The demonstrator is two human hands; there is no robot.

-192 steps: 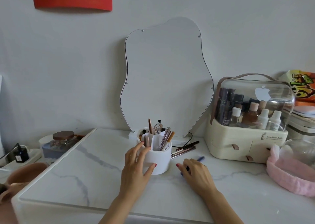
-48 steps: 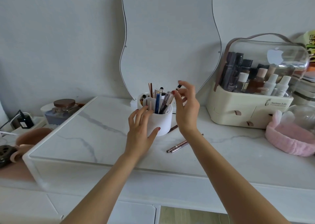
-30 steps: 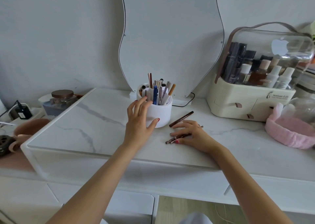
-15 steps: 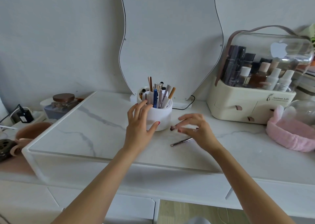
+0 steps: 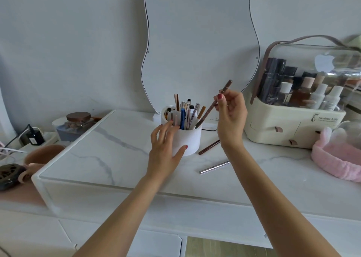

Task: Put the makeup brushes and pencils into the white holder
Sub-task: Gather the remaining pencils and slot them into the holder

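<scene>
- The white holder stands upright on the marble-patterned counter, in front of the wavy-edged mirror, with many brushes and pencils standing in its compartments.
- The left hand is wrapped against the holder's near-left side, fingers spread on the wall and rim, thumb touching the front; it grips nothing else.
- The right hand is raised just right of the holder, its thumb and fingers pinched on a brown pencil.
- That pencil is tilted, its upper end pointing up and to the right above the hand, its lower tip reaching into the holder at the right rim.
- 2 items lie flat on the counter to the right of the holder: a dark brown pencil, just beside the holder's base, and a silver-coloured pencil, nearer the front edge and apart from the first.
- A cream cosmetics case with a clear domed lid stands at the right, holding bottles.
- A pink fluffy headband lies near the case at the far right.
- A jar with a brown lid sits beyond the counter's left edge.
</scene>
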